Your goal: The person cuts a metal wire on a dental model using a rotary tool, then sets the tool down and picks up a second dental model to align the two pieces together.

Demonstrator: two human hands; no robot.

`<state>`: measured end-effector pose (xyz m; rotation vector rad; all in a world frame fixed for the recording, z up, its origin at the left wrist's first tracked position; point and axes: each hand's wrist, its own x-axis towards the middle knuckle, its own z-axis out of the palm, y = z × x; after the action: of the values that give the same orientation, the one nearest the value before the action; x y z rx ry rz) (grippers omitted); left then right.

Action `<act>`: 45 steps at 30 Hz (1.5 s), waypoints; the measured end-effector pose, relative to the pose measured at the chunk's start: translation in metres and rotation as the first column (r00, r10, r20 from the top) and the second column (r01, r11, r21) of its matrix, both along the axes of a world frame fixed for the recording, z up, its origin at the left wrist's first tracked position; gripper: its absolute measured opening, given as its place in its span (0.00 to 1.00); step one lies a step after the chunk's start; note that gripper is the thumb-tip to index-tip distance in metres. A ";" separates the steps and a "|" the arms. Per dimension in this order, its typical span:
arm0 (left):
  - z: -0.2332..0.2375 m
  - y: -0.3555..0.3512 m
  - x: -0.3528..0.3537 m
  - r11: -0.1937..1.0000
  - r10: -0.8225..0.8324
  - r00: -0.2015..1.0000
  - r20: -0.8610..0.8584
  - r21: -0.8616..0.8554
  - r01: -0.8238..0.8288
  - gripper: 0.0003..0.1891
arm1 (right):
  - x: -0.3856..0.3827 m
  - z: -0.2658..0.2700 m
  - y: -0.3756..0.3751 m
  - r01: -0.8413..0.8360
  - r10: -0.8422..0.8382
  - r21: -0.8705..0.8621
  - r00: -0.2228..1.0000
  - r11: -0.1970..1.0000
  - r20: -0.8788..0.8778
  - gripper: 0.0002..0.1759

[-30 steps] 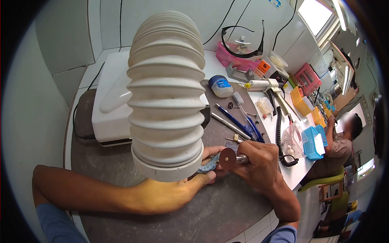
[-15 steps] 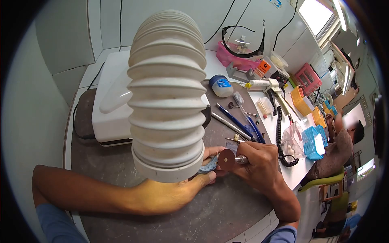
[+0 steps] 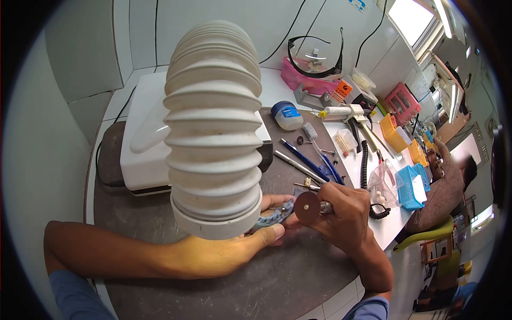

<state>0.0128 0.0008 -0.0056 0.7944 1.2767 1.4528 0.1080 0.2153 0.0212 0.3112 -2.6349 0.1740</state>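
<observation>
Pinching a blue piece (image 3: 273,216), left hand (image 3: 234,250) lies flat.

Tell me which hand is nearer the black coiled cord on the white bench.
Right. The right hand, gripping a disc-tipped tool, sits beside the black coiled cord; the left hand, holding a blue arch piece, lies farther off under the white ribbed hose.

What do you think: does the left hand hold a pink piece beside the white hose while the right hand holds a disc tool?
Not quite: in the head view the piece in the left hand is blue, not pink; the white hose and the right hand with its disc tool are as stated.
</observation>
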 end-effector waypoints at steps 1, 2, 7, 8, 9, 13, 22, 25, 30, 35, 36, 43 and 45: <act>-0.001 0.000 -0.001 1.000 -0.006 0.997 0.078 -0.008 0.007 0.27 | 0.000 0.000 0.002 0.004 -0.005 -0.053 1.000 0.999 -0.026 0.26; 0.000 0.000 -0.001 1.000 -0.012 0.997 0.071 -0.007 0.012 0.27 | -0.001 0.001 0.003 0.006 -0.012 -0.107 0.999 0.994 -0.052 0.26; 0.003 0.001 0.003 0.991 0.082 0.989 0.126 0.094 -0.094 0.25 | -0.002 0.011 0.009 0.170 -0.186 -0.228 0.981 0.959 -0.048 0.27; 0.005 0.001 0.002 0.993 0.069 0.991 0.117 0.091 -0.080 0.25 | -0.004 0.013 0.011 0.241 -0.255 -0.241 0.967 0.940 -0.027 0.27; 0.007 0.000 0.001 0.995 0.090 0.990 -0.111 0.052 -0.084 0.25 | -0.005 0.014 0.014 0.311 -0.322 -0.254 0.947 0.916 -0.004 0.27; 0.010 -0.002 -0.005 0.992 0.113 0.594 -0.796 0.055 -0.114 0.26 | -0.007 0.019 0.025 0.334 -0.322 -0.362 0.942 0.870 0.097 0.15; 0.015 0.001 -0.003 0.987 0.132 0.667 -0.734 0.036 -0.155 0.16 | -0.012 0.009 0.047 0.385 -0.313 -0.313 0.915 0.868 0.254 0.17; 0.015 0.001 -0.006 0.988 0.077 0.687 -0.723 -0.037 -0.150 0.11 | -0.012 0.004 0.051 0.373 -0.308 -0.291 0.919 0.881 0.244 0.18; 0.012 0.002 -0.003 0.986 0.111 0.824 -0.556 -0.043 -0.162 0.09 | -0.011 -0.008 0.052 0.307 -0.252 -0.234 0.938 0.922 0.238 0.19; 0.006 0.006 -0.002 0.970 0.240 0.837 -0.491 0.149 -0.191 0.11 | -0.005 0.002 0.037 0.289 -0.206 -0.239 0.925 0.927 0.320 0.21; 0.009 0.005 -0.003 0.978 0.206 0.886 -0.416 0.120 -0.171 0.12 | -0.005 0.003 0.035 0.298 -0.216 -0.238 0.923 0.924 0.317 0.21; 0.004 -0.001 -0.010 0.980 0.197 0.953 -0.229 0.046 -0.192 0.16 | -0.002 -0.001 0.034 0.200 -0.148 -0.215 0.961 0.956 0.233 0.22; 0.005 0.001 -0.010 0.982 0.186 0.971 -0.151 0.009 -0.187 0.19 | -0.001 0.005 0.031 0.237 -0.188 -0.162 0.944 0.958 0.271 0.22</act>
<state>0.0029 0.0019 -0.0007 0.8108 1.5030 1.5606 0.1070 0.2461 0.0262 -0.0699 -2.8503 0.4186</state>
